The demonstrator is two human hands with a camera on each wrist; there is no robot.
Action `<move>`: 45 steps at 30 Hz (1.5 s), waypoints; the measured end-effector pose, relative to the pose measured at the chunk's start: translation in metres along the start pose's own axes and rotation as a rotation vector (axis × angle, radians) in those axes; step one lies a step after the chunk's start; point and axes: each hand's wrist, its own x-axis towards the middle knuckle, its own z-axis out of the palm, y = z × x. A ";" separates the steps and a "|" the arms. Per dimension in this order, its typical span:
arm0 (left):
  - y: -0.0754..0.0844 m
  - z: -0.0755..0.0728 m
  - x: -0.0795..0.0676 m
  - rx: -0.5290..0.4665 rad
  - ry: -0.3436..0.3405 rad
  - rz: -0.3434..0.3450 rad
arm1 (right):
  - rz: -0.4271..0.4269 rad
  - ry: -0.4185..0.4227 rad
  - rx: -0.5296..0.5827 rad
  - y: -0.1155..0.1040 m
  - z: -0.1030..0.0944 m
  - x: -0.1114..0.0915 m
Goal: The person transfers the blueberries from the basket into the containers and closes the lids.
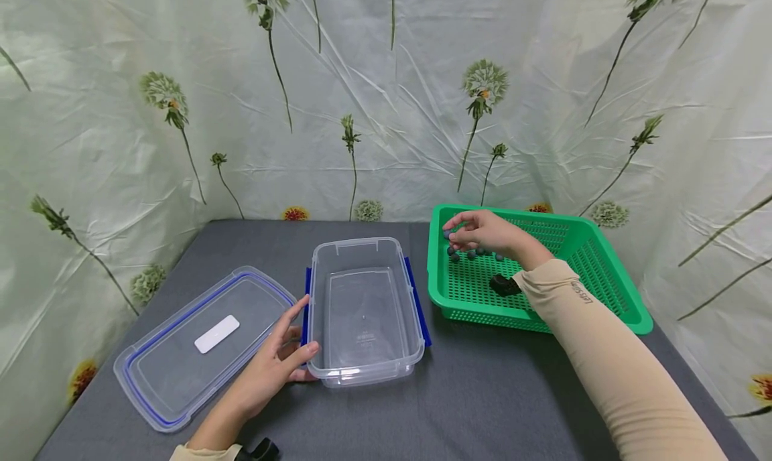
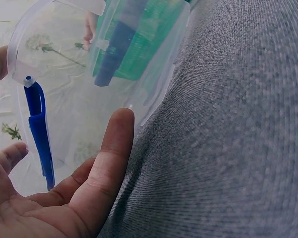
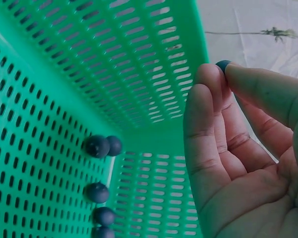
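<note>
My right hand (image 1: 485, 232) is over the left part of a green plastic basket (image 1: 603, 280). It pinches a blueberry (image 1: 447, 234) between thumb and fingertips; in the right wrist view only a bit of that blueberry (image 3: 223, 65) shows. Several loose blueberries (image 3: 97, 146) lie below it on the slotted basket floor. My left hand (image 1: 271, 360) rests against the left side of a clear plastic container (image 1: 368, 300), its thumb at the rim and its fingers loosely extended along the wall. A blue side latch (image 2: 37, 124) hangs down by those fingers.
Left of the container lies its clear lid (image 1: 175, 374) with a blue seal and a white label (image 1: 217, 334). Grey cloth (image 1: 470, 407) covers the table. A floral curtain (image 1: 392, 112) hangs behind and at both sides.
</note>
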 end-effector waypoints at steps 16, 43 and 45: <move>-0.002 -0.002 0.001 -0.025 -0.018 0.010 | -0.084 -0.063 0.059 -0.034 0.020 0.008; -0.003 -0.001 0.000 -0.025 -0.018 0.027 | -0.117 -0.220 0.061 -0.080 0.099 0.060; -0.002 -0.001 -0.001 -0.024 -0.021 0.027 | -0.105 -0.233 0.056 -0.081 0.105 0.064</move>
